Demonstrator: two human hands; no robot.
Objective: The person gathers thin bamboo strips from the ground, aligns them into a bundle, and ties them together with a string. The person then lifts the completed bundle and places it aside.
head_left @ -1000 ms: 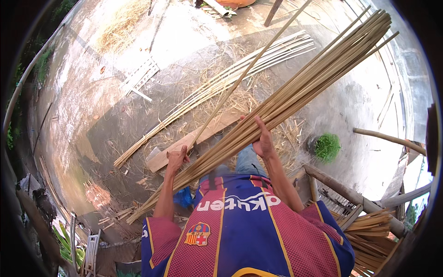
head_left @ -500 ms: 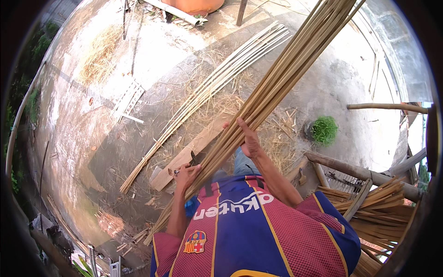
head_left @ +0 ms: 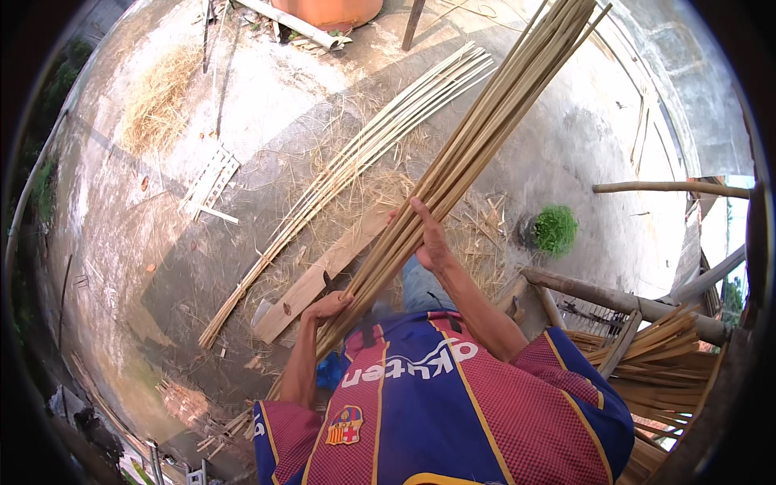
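Note:
A long bundle of thin tan bamboo strips (head_left: 477,145) slants from beside my body up to the far right edge of the view. My right hand (head_left: 432,239) is closed round its middle, with the thumb lying along the top. Nearer my body, my left hand (head_left: 327,306) grips the bundle's lower part, its fingers partly hidden. A small dark blade-like piece (head_left: 327,281) shows just beyond the left hand; I cannot tell whether that hand holds it. Beneath the bundle, a flat wooden board (head_left: 311,289) lies on the ground.
Another bundle of paler strips (head_left: 323,184) lies on the concrete beyond the board, among scattered shavings. A potted green plant (head_left: 555,230) stands to the right. Wooden poles (head_left: 622,303) and more stacked strips (head_left: 655,364) are at my lower right. A white slatted piece (head_left: 212,179) lies left.
My left hand has turned, and its fingers have closed in against the bundle. The bundle stays in both hands. The whole scene has shifted slightly left in view.

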